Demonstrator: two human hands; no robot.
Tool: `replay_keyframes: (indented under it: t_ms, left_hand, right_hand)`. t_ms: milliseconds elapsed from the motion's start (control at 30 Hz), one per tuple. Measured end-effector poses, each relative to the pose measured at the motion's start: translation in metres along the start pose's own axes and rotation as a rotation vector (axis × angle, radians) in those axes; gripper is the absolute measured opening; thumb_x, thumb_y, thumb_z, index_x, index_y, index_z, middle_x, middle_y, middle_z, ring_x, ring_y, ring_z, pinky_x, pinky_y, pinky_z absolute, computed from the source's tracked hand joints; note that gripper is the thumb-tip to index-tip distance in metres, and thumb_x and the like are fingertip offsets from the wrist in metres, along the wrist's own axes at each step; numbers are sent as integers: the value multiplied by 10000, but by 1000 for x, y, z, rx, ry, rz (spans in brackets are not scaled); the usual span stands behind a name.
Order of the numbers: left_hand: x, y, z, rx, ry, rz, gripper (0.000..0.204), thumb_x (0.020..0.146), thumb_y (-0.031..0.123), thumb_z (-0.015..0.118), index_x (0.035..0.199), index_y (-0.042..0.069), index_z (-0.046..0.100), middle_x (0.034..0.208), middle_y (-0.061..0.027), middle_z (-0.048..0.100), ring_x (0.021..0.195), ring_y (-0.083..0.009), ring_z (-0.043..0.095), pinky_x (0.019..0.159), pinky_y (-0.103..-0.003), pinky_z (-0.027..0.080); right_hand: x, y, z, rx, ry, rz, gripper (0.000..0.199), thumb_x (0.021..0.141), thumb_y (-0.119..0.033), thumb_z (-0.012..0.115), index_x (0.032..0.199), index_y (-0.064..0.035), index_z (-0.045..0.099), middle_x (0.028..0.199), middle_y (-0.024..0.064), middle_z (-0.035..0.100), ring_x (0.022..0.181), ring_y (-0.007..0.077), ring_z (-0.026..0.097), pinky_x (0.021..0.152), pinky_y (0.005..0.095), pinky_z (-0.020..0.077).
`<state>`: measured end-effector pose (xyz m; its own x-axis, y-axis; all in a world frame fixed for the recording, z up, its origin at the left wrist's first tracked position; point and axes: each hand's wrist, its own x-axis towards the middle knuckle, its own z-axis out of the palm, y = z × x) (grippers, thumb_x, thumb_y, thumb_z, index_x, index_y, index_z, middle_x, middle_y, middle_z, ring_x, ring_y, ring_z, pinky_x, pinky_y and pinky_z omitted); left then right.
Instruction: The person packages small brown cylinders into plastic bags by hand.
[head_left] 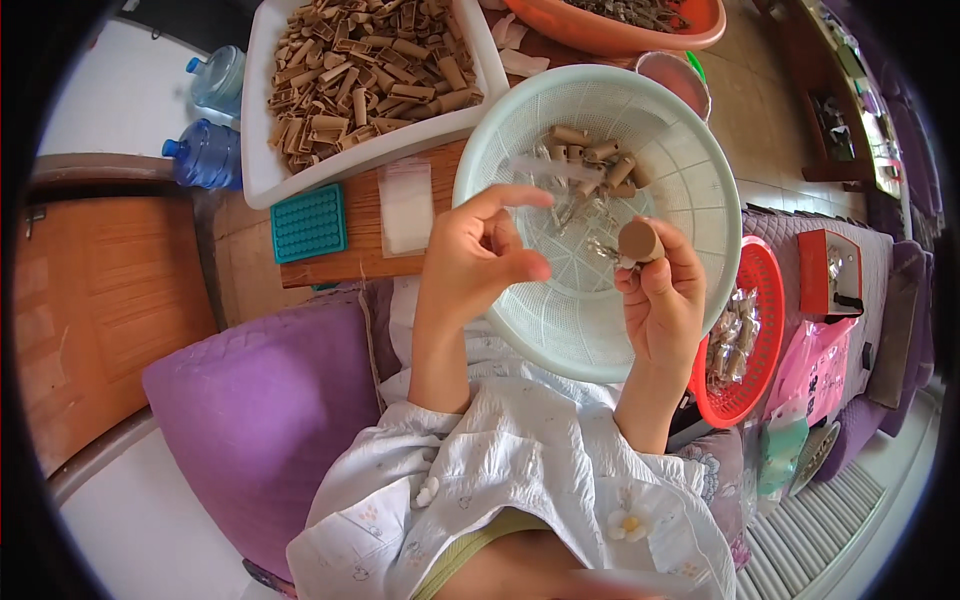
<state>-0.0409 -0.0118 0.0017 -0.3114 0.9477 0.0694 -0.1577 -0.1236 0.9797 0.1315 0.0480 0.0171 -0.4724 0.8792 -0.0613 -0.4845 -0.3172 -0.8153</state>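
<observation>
My right hand (pixel 670 300) pinches a short brown cylinder (pixel 637 240) with its round end facing up. Small shiny bits show beside its fingertips, too small to name. To the left, my left hand (pixel 475 250) is held with thumb and forefinger apart and nothing between them. Both hands are over a pale green mesh basket (pixel 690 190) that rests at my lap. Inside the basket lie several brown tube pieces (pixel 603 152) and a heap of clear, shiny small items (pixel 575 210), whose kind I cannot make out.
A white tub (pixel 262 120) heaped with brown pieces (pixel 370 75) stands at the far left on a wooden table (pixel 365 245), near a teal tray (pixel 308 222) and a clear bag (pixel 405 210). An orange basin (pixel 690 35) is behind. At right sits a red basket (pixel 770 330) of wrapped packets.
</observation>
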Motion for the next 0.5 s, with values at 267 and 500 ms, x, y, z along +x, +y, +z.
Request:
replay_keyframes:
  t_ms: [267,500]
  left_hand:
    - [4,2,10,382,12,-123,208,818,180,570,912,-3,596,777,-64,623,656,-80,571,601,-176,434]
    - [3,9,17,341,50,-168,191,774,93,606,947,12,596,758,-85,644,723,-102,606,637,-210,466]
  right_hand:
    - [0,-2,-1,-220,50,-101,388,776,-201,622,1057,44,515,867,90,578,710,117,567,623,207,474]
    - [0,-11,5,-618,169,-217,273,752,-63,631,996,41,564,877,42,496,750,95,539,615,187,456]
